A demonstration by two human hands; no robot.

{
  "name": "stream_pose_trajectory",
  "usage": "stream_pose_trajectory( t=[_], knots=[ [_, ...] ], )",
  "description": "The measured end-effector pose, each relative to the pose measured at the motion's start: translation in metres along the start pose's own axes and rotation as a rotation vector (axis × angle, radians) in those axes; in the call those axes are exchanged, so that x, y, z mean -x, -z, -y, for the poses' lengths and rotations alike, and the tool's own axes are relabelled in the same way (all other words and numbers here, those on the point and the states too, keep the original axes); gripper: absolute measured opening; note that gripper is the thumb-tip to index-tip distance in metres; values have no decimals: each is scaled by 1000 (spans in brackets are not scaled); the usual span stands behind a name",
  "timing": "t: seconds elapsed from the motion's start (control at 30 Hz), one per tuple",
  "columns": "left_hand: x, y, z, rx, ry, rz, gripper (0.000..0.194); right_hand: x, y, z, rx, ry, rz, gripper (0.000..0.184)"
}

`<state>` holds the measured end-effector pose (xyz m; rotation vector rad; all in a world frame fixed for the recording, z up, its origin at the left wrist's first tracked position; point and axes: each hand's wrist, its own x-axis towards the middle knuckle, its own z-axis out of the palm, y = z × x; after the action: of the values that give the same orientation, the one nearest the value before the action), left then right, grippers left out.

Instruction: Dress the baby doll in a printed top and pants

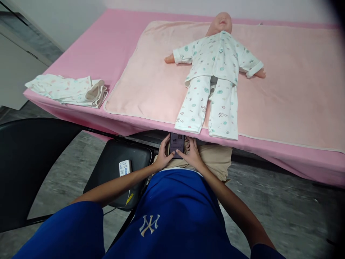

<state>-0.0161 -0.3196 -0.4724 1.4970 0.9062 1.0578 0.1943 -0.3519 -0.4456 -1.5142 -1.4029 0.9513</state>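
A dark smartphone (177, 144) rests upright in my lap between both hands, its screen facing me. My left hand (163, 154) is wrapped round its left side, the thumb on the lower screen. My right hand (192, 154) grips the right side, with its thumb also over the lower screen. Just beyond my hands, a baby doll (222, 23) lies on its back, arms spread. It wears a white patterned jacket (212, 59) and matching trousers (223, 108), whose leg ends reach the table's front edge.
A peach mat (145, 79) covers much of the pink-clothed table (88, 46). Folded patterned clothes (64, 90) lie at its left front corner. Beside me, a black chair (107, 162) holds a white box-shaped device (125, 168) with a cable. Another black chair back (29, 154) stands at left.
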Motion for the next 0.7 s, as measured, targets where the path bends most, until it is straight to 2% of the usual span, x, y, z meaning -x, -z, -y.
stream_pose_trajectory(
  t=[0.17, 0.27, 0.33, 0.47, 0.7],
  knots=[
    [-3, 2, -3, 109, 41, -10, 79, 0, 1, -1, 1, 16, 34, 90],
    [-9, -1, -8, 140, 80, -62, 71, 0, 4, -3, -1, 15, 57, 96],
    [-12, -3, -11, 165, 92, -105, 66, 0, 6, -2, -14, -1, 67, 93],
    [-15, -7, -14, 230, 115, -149, 65, -1, 11, -3, -74, -17, 109, 77],
    [-14, -7, -15, 267, 121, -161, 69, -2, 14, -9, -74, 20, 134, 89]
  ],
)
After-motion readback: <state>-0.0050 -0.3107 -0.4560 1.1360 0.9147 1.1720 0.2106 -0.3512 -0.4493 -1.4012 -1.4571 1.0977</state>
